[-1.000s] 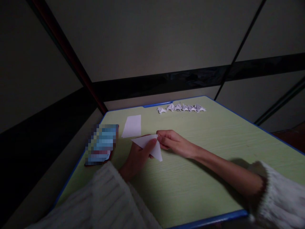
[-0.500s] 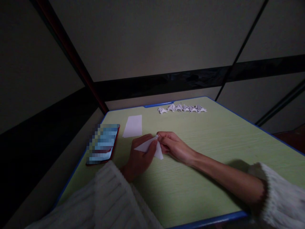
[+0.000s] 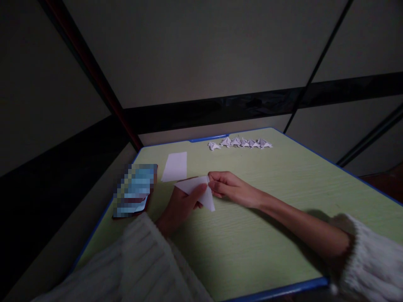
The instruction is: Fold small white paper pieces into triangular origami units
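Observation:
A folded sheet of white paper (image 3: 192,183), roughly triangular, is held between my two hands above the table. My left hand (image 3: 182,205) is closed on it, thumb pressed on top near the right corner and the fingers behind, mostly hidden. With thumb and fingertips, my right hand (image 3: 228,186) pinches the paper's right corner. One pointed flap hangs down toward me below my left thumb. Beyond my left hand lies a flat stack or sheet of white paper (image 3: 175,166).
A phone or tablet (image 3: 138,186) with a lit, blurred screen and a red edge lies at the left. Several folded white paper figures (image 3: 239,143) stand in a row near the far edge of the green, blue-edged table (image 3: 283,176). Dark panels rise behind.
My left hand has turned slightly, so more of the folded paper's face shows. Its left point sits a little higher. My right hand keeps pinching the corner.

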`<state>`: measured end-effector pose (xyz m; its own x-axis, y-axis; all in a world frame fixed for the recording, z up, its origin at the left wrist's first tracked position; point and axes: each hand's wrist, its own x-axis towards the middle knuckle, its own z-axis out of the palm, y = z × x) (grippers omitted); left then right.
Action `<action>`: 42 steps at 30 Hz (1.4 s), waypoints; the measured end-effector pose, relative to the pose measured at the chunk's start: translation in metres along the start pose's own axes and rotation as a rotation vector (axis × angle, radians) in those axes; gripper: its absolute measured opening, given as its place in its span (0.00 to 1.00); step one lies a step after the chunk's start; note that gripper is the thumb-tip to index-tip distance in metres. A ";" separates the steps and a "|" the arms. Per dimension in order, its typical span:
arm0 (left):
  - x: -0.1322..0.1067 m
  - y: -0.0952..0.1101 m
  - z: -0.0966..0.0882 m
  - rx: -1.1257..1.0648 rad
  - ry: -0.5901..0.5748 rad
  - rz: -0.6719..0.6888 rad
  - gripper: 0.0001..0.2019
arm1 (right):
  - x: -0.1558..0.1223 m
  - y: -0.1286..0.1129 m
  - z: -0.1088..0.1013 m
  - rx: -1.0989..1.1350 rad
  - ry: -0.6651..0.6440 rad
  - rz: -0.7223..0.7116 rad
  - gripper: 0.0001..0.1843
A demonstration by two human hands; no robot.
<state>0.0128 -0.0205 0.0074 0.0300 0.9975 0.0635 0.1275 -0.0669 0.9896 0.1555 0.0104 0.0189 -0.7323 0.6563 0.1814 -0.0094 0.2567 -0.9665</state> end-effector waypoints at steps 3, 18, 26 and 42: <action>-0.001 0.002 0.000 0.101 -0.018 0.088 0.10 | 0.000 0.000 0.003 0.000 0.056 0.001 0.11; -0.002 0.008 -0.002 0.628 0.098 0.673 0.08 | 0.005 0.013 0.018 0.416 0.172 0.060 0.07; 0.001 0.003 -0.001 0.222 0.038 0.178 0.07 | 0.002 0.000 0.000 0.066 0.077 0.079 0.08; 0.000 -0.001 0.003 -0.044 -0.003 -0.075 0.10 | 0.001 -0.002 -0.005 -0.033 0.049 0.066 0.09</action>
<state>0.0159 -0.0200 0.0063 0.0246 0.9996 -0.0109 0.0853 0.0088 0.9963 0.1588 0.0141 0.0217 -0.6965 0.7063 0.1266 0.0608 0.2339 -0.9704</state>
